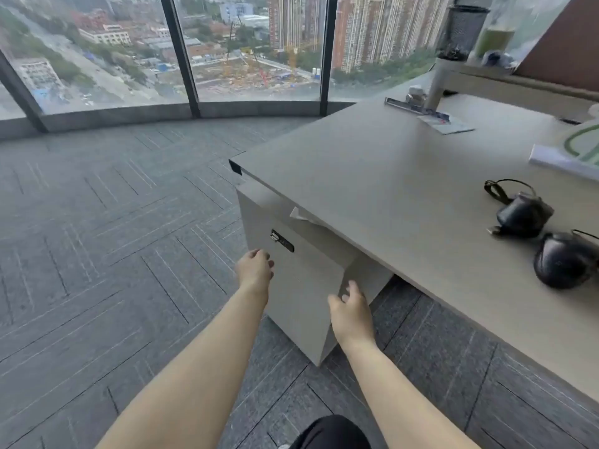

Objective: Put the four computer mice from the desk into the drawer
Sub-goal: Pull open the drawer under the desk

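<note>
Head view: I looked down at both bare arms reaching toward the drawer cabinet (298,286) under the desk (389,189).
Left hand (254,268): fingers curled loosely at the cabinet's left front edge, gripping nothing that I could see.
Right hand (351,311): fingers spread and empty, touching the cabinet's right front corner.
Drawer: I saw it closed, its lock (282,240) near the top of the front.
Mice: I counted 2 black mice on the desk at far right, the near mouse (564,260) just beside the far mouse (522,215), cables bundled; any others lay outside my view.
Around: papers (445,123) and a clip at the desk's far end, a booklet (564,162) beyond the mice, a mesh cup (462,30) on a raised shelf.
Obstruction: paper scrap (299,213) protruded between desktop and cabinet top.
</note>
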Available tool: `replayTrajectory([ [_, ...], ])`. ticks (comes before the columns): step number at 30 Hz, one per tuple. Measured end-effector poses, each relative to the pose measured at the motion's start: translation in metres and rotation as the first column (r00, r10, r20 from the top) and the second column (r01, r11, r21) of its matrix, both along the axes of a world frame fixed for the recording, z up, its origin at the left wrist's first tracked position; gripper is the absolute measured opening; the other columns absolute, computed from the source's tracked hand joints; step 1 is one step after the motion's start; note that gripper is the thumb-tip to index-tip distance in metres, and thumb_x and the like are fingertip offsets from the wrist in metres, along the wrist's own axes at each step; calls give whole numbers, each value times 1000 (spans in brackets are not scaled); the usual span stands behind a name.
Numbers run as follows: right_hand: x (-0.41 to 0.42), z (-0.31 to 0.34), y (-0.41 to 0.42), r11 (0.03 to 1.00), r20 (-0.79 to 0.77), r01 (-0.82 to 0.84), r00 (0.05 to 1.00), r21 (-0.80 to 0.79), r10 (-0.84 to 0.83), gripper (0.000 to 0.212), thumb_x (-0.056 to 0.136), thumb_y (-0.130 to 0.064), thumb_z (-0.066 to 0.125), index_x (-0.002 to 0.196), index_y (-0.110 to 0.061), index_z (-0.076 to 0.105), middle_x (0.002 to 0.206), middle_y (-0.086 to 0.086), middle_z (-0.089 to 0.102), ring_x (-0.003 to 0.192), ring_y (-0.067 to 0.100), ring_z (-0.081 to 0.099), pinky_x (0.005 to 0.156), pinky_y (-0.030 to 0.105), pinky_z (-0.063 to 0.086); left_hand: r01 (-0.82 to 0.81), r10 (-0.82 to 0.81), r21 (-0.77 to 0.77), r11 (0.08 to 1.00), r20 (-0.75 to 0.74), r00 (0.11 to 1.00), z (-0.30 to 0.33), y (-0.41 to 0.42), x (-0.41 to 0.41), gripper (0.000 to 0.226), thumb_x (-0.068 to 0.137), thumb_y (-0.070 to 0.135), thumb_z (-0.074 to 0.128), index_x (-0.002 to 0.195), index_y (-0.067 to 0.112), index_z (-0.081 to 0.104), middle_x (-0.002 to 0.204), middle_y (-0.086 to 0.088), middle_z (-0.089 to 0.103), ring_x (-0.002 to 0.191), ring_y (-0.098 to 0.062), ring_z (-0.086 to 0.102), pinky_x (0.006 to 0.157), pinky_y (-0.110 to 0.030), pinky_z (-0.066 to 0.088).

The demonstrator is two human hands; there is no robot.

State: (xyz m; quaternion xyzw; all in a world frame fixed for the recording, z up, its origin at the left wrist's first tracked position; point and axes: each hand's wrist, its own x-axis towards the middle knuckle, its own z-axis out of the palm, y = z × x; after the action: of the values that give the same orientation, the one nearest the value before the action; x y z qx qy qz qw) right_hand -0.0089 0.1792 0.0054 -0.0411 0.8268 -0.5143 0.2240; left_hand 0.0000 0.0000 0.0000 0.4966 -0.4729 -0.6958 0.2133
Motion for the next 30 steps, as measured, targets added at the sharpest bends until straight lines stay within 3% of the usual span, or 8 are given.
replayTrajectory([
  [3, -9, -9, -12, 998, -67, 61, 996, -35, -63, 50, 85, -15, 49, 135, -16, 48, 132, 8, 58, 109, 23, 62, 94, 42, 52, 8, -8, 81, 997, 2, 1000, -8, -16, -24, 14, 91, 12, 45, 90, 4, 57, 91, -11, 58, 87, -24, 58, 72, -32, 49],
  [6, -12, -15, -16, 986, -68, 161, 984, -39, -163, 40, 86, -10, 50, 126, -12, 54, 121, 5, 61, 96, 19, 63, 80, 35, 53, 74, -73, 134, 988, -14, 997, -17, -28, -46, 19, 92, 21, 49, 99, 5, 58, 89, -7, 61, 89, -25, 64, 78, -36, 53],
  [10, -13, -19, -16, 977, -128, 213, 969, 0, -211, 39, 85, -7, 47, 123, -13, 54, 117, 5, 62, 90, 19, 64, 73, 36, 53, 64, -64, 97, 993, -4, 998, -34, -40, -66, 17, 93, 18, 50, 100, 4, 56, 95, -10, 60, 77, -23, 64, 65, -38, 55],
  [15, -11, -19, -11, 981, -129, 192, 973, 9, -189, 38, 86, -5, 44, 122, -14, 55, 112, 5, 66, 92, 17, 65, 76, 36, 54, 34, -36, 61, 998, 36, 999, -50, -48, -70, 24, 94, 19, 50, 104, -1, 59, 104, -16, 58, 96, -28, 58, 60, -43, 58],
  [18, -1, -15, -4, 993, -134, 116, 985, 19, -113, 32, 88, -5, 47, 114, -16, 60, 105, -1, 68, 92, 12, 64, 75, 27, 52, 15, -17, 65, 998, 34, 999, -45, -46, -49, 19, 95, 19, 48, 102, 4, 55, 109, -13, 53, 99, -27, 54, 70, -47, 59],
  [21, 21, -9, 1, 1000, -114, 2, 993, -1, -2, 26, 87, -5, 49, 100, -23, 64, 94, -10, 69, 90, 9, 64, 73, 21, 50, -7, 3, 74, 997, 52, 999, -45, -48, -8, 30, 96, 20, 48, 119, 1, 54, 117, -14, 54, 106, -28, 55, 77, -49, 59],
  [26, 71, -8, 3, 977, -23, -206, 979, -60, 205, 29, 87, 1, 46, 87, -22, 65, 89, -5, 70, 87, 12, 64, 75, 25, 54, -84, 81, 88, 993, 37, 996, -39, -54, 73, 27, 97, 19, 50, 117, 3, 54, 114, -12, 57, 106, -25, 57, 75, -46, 57],
  [30, 117, -11, 1, 925, 28, -369, 927, -88, 373, 32, 84, 0, 46, 86, -22, 69, 84, -4, 72, 69, 9, 60, 60, 22, 47, -133, 130, 99, 986, 35, 991, -38, -61, 143, 23, 97, 20, 49, 111, 4, 59, 120, -14, 62, 112, -27, 61, 65, -44, 61],
])
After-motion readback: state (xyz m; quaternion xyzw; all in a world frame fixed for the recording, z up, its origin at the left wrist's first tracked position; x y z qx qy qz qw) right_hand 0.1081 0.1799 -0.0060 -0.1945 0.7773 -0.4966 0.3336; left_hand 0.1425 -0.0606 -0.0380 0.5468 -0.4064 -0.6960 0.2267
